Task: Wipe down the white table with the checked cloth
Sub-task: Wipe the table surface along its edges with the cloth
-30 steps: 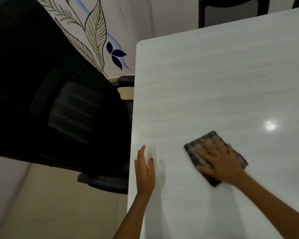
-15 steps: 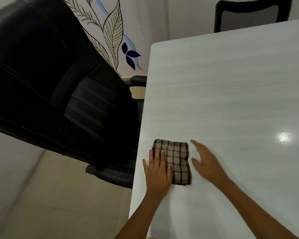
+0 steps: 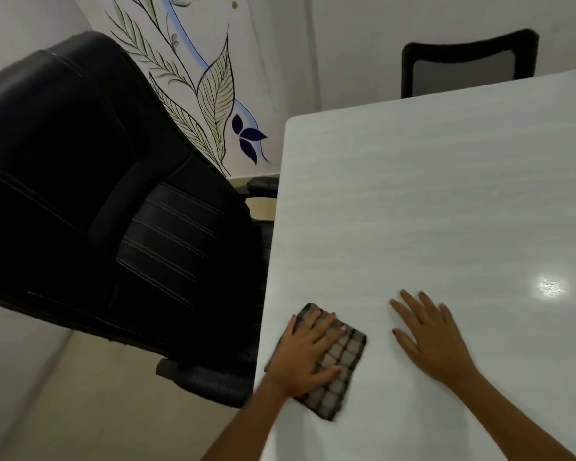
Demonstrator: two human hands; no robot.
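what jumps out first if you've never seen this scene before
The left hand pressed flat on the checked cloth, near the left edge of the white table, draws the eye first. The right hand lies spread on the bare top beside it. A big black chair looms to the left, with a painted leaf design on the wall behind.

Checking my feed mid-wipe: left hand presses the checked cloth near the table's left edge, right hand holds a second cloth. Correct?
The head view shows the right hand flat on the bare table, holding nothing; the left hand does press the checked cloth.
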